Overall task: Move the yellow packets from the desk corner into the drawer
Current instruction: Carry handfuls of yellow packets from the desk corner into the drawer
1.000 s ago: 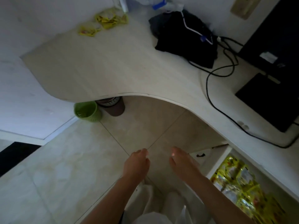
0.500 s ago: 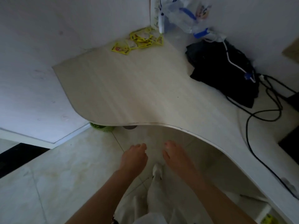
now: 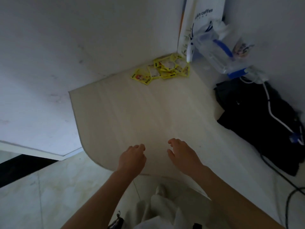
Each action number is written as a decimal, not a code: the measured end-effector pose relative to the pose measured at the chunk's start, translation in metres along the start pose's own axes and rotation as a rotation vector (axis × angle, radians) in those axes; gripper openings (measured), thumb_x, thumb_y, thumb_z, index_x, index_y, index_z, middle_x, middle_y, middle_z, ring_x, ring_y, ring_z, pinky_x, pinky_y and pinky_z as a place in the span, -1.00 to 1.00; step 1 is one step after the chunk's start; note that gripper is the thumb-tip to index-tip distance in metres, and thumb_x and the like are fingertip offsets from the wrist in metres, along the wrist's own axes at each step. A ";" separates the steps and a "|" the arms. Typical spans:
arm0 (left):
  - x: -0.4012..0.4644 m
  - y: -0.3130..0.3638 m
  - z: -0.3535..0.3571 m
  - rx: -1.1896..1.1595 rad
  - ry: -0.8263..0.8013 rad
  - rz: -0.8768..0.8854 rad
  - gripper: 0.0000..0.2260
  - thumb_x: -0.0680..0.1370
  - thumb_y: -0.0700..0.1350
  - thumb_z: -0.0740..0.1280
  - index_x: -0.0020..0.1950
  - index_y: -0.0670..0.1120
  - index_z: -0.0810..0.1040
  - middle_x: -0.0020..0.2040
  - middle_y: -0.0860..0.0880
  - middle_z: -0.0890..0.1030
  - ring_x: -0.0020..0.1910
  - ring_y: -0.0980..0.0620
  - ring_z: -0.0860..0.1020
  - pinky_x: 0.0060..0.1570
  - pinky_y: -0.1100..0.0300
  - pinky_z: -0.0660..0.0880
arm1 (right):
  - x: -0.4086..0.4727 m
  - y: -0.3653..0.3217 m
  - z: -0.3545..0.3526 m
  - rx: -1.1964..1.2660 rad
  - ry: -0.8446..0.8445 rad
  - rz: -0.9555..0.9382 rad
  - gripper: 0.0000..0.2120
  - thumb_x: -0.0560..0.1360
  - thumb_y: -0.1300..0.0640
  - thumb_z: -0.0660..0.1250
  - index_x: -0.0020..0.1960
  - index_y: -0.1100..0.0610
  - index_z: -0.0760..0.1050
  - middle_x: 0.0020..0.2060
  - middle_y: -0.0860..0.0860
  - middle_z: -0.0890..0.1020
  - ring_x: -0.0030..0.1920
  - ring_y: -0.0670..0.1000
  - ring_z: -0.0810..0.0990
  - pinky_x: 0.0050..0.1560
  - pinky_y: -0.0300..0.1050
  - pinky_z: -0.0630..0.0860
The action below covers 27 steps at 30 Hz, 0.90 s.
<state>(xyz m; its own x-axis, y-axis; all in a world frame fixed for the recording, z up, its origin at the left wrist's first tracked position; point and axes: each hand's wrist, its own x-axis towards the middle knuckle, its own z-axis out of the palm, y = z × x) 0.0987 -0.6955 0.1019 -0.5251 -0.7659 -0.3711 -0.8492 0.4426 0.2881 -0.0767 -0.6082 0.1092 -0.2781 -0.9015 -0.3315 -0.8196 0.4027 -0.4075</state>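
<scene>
We see the yellow packets (image 3: 162,70) in a loose, overlapping pile at the far corner of the surface (image 3: 132,116), right where the two walls meet; one packet lies a bit apart on the left of the pile. Both hands are over the near edge of the surface, well apart from the pile, w/ nothing in either. Left hand (image 3: 132,160) has fingers loosely curled, relaxed, holding nothing; right hand (image 3: 182,155) is the same, fingers slack & slightly bent, thumb out to the side. We can't tell if they touch the surface or hang just above it. The drawer isn't in view. Just right of the pile a white paper bag (image 3: 203,15) w/ "coffee" lettering stands against the wall, & a clear plastic bag (image 3: 216,52) w/ blue parts sits beside it. Further right a black bag (image 3: 257,119) lies on the surface w/ a white cable (image 3: 270,109) across it. Below the surface edge: pale tiled floor (image 3: 41,195) & the person's light trousers (image 3: 158,210).
</scene>
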 end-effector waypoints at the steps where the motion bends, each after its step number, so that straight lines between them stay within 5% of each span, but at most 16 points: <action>1: 0.010 -0.001 -0.006 0.004 -0.001 -0.002 -0.72 0.59 -0.11 0.16 0.30 -0.02 0.44 0.21 0.00 0.57 0.18 -0.03 0.51 0.09 0.07 0.51 | 0.012 0.001 -0.006 0.002 0.003 -0.008 -0.66 0.60 0.00 0.12 0.33 0.06 0.32 0.22 0.03 0.51 0.20 0.06 0.47 0.14 -0.03 0.47; 16: 0.195 -0.042 -0.102 0.350 -0.061 0.232 -0.74 0.60 -0.12 0.14 0.27 -0.08 0.42 0.19 -0.05 0.52 0.21 -0.08 0.45 0.04 0.06 0.45 | 0.194 0.002 -0.077 -0.136 0.021 -0.014 -0.66 0.59 -0.04 0.12 0.31 0.07 0.32 0.18 0.04 0.49 0.15 0.07 0.47 0.09 -0.01 0.49; 27: 0.330 -0.038 -0.149 0.356 -0.075 0.337 -0.67 0.57 -0.15 0.19 0.34 -0.06 0.41 0.33 -0.06 0.43 0.34 -0.09 0.35 0.16 0.01 0.43 | 0.307 0.009 -0.138 -0.135 0.011 0.070 -0.66 0.58 -0.04 0.17 0.29 0.09 0.36 0.19 0.04 0.49 0.20 0.10 0.47 0.13 0.03 0.49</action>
<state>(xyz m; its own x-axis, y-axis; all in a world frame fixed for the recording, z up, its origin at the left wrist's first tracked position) -0.0342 -1.0344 0.1005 -0.7652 -0.5231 -0.3754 -0.5913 0.8017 0.0882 -0.2383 -0.9030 0.1209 -0.3413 -0.8741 -0.3456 -0.8579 0.4400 -0.2654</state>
